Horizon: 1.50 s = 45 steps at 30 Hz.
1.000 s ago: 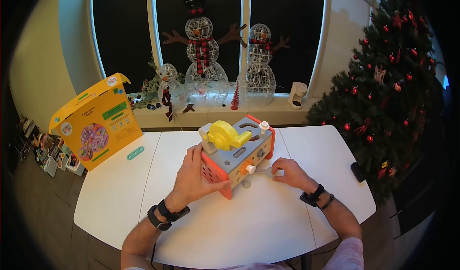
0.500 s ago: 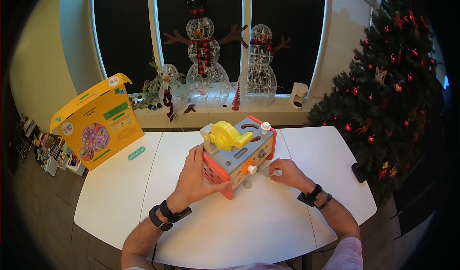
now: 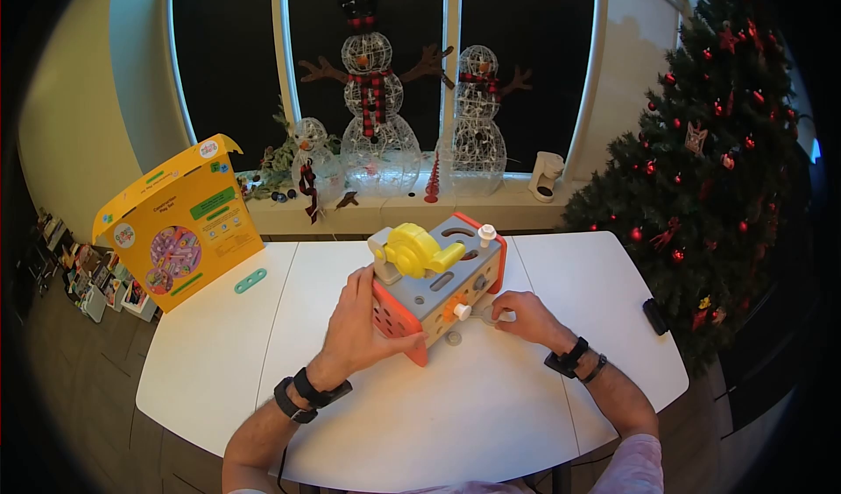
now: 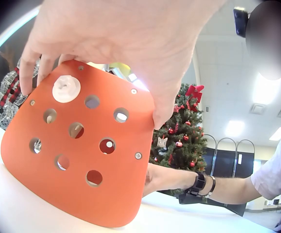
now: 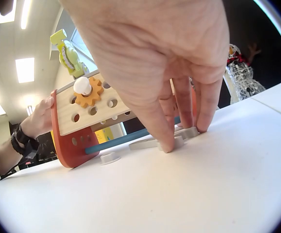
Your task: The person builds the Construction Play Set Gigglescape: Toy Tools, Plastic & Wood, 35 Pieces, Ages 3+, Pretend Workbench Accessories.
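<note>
My left hand (image 3: 355,328) grips the near left end of a toy workbench (image 3: 438,277), with fingers over the top edge and thumb on the orange-red end panel (image 4: 43,177). With thumb and fingertips, my right hand (image 3: 530,317) pinches a flat grey toy wrench (image 5: 141,144) lying on the table beside the bench's front. Part of the wrench is hidden by the fingers. An orange gear (image 5: 96,93) with a white bolt (image 5: 82,86) sits on the wooden side. A small grey nut (image 3: 453,339) rests on the table just in front of it.
On top of the bench are a yellow toy piece with a handle (image 3: 412,250) and a white bolt (image 3: 486,234). A yellow box (image 3: 175,222) stands at the table's left, by a teal strip with holes (image 3: 250,280). A black object (image 3: 654,315) lies near the right edge.
Between the earliest frame and the middle one, my right hand shifted slightly left, closer to the bench, with the wrench. Since then both hands have stayed nearly still.
</note>
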Tool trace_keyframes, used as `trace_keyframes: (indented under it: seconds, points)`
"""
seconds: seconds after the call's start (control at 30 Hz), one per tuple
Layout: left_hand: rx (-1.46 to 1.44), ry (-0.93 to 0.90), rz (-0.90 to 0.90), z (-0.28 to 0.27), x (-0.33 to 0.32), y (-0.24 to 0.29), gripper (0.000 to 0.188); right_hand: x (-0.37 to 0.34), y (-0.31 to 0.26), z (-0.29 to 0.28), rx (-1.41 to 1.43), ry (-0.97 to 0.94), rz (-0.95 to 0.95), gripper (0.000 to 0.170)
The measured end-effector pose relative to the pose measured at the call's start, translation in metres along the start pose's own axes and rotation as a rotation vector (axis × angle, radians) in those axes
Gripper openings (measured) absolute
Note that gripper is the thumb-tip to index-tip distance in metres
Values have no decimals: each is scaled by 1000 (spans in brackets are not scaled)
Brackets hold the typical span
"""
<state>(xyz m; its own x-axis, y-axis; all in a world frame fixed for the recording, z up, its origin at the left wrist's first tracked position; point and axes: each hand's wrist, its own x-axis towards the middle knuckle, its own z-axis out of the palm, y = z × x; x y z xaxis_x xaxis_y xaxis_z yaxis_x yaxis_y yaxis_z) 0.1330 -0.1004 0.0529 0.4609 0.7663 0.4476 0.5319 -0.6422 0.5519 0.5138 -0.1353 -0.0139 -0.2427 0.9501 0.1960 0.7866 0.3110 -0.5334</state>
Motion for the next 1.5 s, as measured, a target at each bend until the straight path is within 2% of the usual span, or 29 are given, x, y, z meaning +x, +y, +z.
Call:
trace_keyframes:
  seconds: [0.43,0.53,0.6,1.23,1.33,1.4,1.43,1.5]
  points:
    - [7,-5,-49,6,1,8,129,2,-1,3,9,-3,-9,17]
    - [53,65,17,10,3,6,129,3,2,4,6,-6,-3,17]
    - [18,-6,-55,6,4,11,130,3,3,4,-1,2,-26,17]
    - [41,-22,-61,3,4,13,130,2,4,5,37,5,-3,16]
    - [43,-24,-69,2,4,11,133,2,5,5,34,4,-7,16]
    - [10,-81,-86,-2,5,11,147,0,2,2,9,-13,-11,17]
    - [10,-80,-86,-4,3,9,147,-1,-1,0,8,-14,-12,17]
    - [54,-33,-56,-10,-2,1,163,-7,-9,-6,-12,55,-79,18]
